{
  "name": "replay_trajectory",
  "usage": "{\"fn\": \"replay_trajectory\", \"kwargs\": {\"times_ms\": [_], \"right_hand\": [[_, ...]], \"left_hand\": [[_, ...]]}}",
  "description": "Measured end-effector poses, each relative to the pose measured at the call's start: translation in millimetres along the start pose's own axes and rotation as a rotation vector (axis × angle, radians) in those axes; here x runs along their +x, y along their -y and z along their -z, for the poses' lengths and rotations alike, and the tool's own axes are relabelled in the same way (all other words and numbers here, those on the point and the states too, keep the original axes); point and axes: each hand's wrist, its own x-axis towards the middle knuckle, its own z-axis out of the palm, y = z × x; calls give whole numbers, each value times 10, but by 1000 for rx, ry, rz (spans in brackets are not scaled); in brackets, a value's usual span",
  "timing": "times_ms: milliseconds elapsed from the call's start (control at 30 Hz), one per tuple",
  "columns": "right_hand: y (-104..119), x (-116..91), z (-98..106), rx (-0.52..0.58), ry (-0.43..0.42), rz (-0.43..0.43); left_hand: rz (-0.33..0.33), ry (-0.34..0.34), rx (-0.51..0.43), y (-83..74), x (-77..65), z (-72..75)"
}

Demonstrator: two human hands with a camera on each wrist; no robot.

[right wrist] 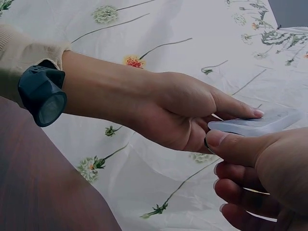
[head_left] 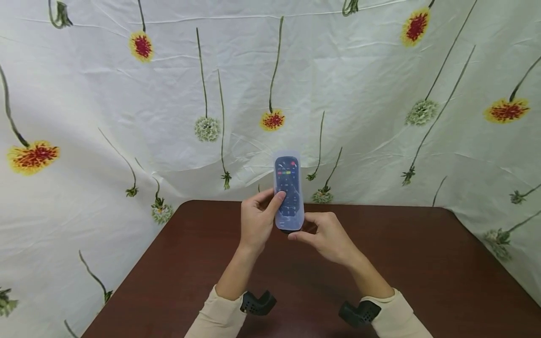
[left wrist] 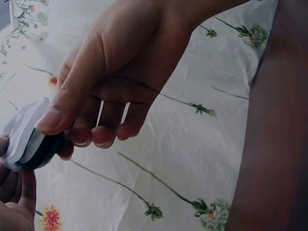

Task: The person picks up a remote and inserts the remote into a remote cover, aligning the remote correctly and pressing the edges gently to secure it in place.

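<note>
A dark remote control (head_left: 288, 185) with coloured buttons stands nearly upright in a translucent cover (head_left: 297, 216), its front facing me. A black end (head_left: 287, 231) shows just below the cover's lower edge. My left hand (head_left: 258, 220) grips the covered remote from the left side, its thumb across the front and the other fingers hidden behind. At the bottom right corner, my right hand (head_left: 331, 237) pinches the lower end between thumb and index finger. In the left wrist view, the other fingers of the right hand (left wrist: 125, 62) are loosely bent, away from the remote.
Beneath both hands lies a dark red-brown table (head_left: 296, 281). Behind it and at the sides hangs a white cloth (head_left: 359, 84) printed with flowers. Black wrist cameras (head_left: 258, 303) sit at the cuffs of both light sleeves.
</note>
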Motion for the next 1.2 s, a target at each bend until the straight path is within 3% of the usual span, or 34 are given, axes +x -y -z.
{"fn": "replay_trajectory", "kwargs": {"times_ms": [867, 1200], "right_hand": [[-5, -5, -37, -7, -62, 16], [-8, -12, 50, 17, 23, -69]], "left_hand": [[20, -27, 1, 48, -59, -65], [-32, -6, 15, 2, -43, -49]]}}
